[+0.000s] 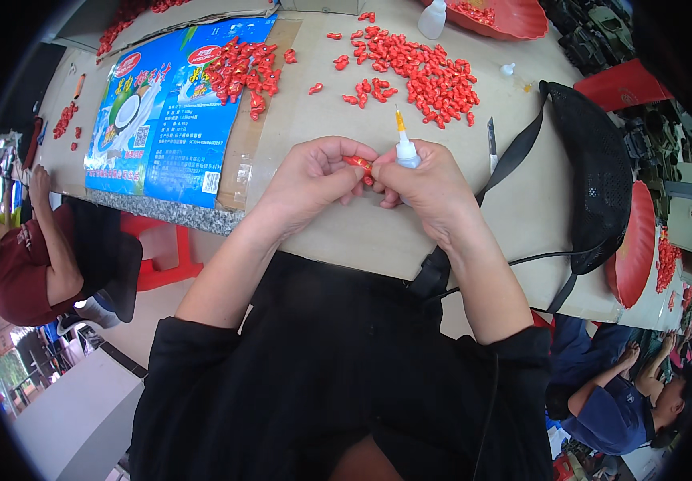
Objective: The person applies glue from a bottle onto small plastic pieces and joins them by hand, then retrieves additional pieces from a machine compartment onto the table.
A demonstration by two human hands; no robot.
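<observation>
Close above the table's front edge, my two hands meet around a small glossy red figurine with gold marks (359,163). My left hand (311,178) pinches it between thumb and fingers. My right hand (432,186) has its thumb and fingertips at the figurine's other side and also grips a small white glue bottle (407,154), its yellowish nozzle pointing up and away. Fingers hide part of both things. Beyond my hands lies a heap of small red pieces (442,84), with a few scattered to its left.
Assembled-looking red figurines (242,72) lie on a blue printed cardboard sheet (169,152) at left. A thin blade (492,143), a black strapped bag (598,176) and a red tray (633,248) are at right. Another white bottle (432,20) stands at the back. Other people sit on both sides.
</observation>
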